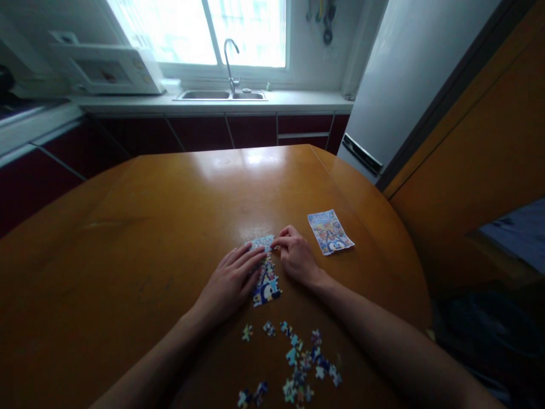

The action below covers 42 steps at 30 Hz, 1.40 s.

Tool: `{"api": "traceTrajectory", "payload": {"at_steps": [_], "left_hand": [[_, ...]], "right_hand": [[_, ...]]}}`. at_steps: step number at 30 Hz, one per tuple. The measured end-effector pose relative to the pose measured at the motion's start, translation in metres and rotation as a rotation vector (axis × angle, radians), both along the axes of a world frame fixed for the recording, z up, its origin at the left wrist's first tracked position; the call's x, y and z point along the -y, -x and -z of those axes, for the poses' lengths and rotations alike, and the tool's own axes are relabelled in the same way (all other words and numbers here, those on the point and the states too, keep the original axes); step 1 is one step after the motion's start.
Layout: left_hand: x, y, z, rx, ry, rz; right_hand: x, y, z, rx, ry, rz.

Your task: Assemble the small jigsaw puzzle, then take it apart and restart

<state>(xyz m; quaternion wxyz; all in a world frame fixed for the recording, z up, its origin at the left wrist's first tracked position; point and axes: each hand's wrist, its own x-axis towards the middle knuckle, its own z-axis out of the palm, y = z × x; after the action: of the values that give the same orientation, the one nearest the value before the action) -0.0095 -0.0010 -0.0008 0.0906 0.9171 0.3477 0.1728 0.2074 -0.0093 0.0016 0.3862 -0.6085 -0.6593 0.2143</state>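
A partly joined jigsaw puzzle (267, 289) lies on the wooden table, with a blue cartoon face at its near end. My left hand (234, 275) rests flat over its left side, fingers extended across the joined pieces. At the upper right edge of the puzzle, my right hand (295, 253) has thumb and forefinger pinched together; whatever is between them is too small to make out. Loose puzzle pieces (300, 363) are scattered nearer to me, between my forearms. To the right of my right hand lies a printed picture sheet (331, 232) with a similar cartoon design.
The wooden table (128, 227) has a rounded edge. Beyond it are a counter with a sink (204, 95), a tap (230, 65) and a white microwave (106, 69). A refrigerator (409, 74) stands at the right rear, beside a wooden panel (481, 153).
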Motion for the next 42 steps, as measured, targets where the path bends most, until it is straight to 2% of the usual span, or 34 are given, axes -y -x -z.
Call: {"api": "traceTrajectory", "payload": {"at_steps": [4, 11, 29, 42], "left_hand": [[-0.0002, 0.0011, 0.0010, 0.003, 0.009, -0.002], [0.0010, -0.0007, -0.0024, 0.028, 0.033, -0.008], [0.0012, -0.0002, -0.0039, -0.024, 0.055, -0.004], [0.0036, -0.0037, -0.0073, 0.108, 0.128, -0.068]], "right_hand": [[0.0009, 0.0021, -0.0022, 0.065, 0.010, -0.010], [-0.0015, 0.0006, 0.0023, -0.054, -0.013, 0.087], [-0.0039, -0.0022, 0.0044, -0.079, -0.026, 0.092], [-0.0056, -0.0040, 0.0044, -0.106, -0.020, 0.095]]}}
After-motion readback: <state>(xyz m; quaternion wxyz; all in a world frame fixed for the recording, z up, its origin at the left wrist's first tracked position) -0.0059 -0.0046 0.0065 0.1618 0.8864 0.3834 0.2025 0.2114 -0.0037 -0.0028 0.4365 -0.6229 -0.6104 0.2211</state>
